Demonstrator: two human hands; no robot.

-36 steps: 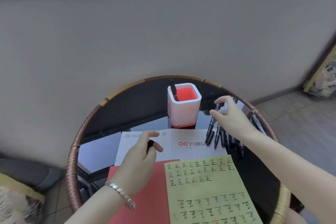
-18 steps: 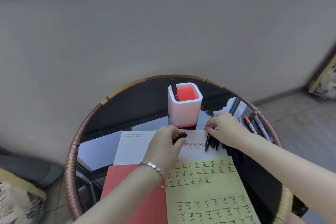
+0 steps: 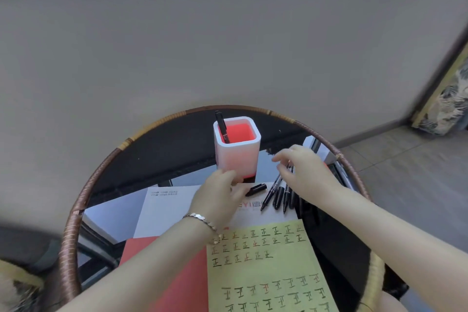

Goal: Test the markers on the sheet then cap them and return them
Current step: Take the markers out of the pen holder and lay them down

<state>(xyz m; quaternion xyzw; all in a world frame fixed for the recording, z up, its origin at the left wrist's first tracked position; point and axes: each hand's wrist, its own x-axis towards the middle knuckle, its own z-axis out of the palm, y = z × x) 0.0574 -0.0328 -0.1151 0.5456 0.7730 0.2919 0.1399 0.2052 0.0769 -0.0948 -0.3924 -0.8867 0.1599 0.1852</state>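
A yellow sheet [image 3: 268, 273] covered with rows of test marks lies at the front of the round table. Behind it, several black markers [image 3: 278, 195] lie side by side on a white printed paper [image 3: 167, 210]. My right hand [image 3: 304, 172] hovers over their far ends, its fingers spread with thumb and forefinger close to one marker's top. My left hand [image 3: 220, 195] pinches a black marker cap [image 3: 257, 189] that sticks out to the right, just left of the row. A white pen holder [image 3: 238, 157] with a red inside stands behind, with one black marker [image 3: 221, 125] in it.
A red sheet [image 3: 177, 273] lies under the yellow one at the front left. The glass table has a raised wicker rim [image 3: 76, 210]. A grey wall rises close behind it. A framed picture [image 3: 445, 106] leans on the floor at the right.
My left hand has carried the black cap right, toward the markers. My right hand pressed down on the marker row, then lifted and opened its fingers above it.
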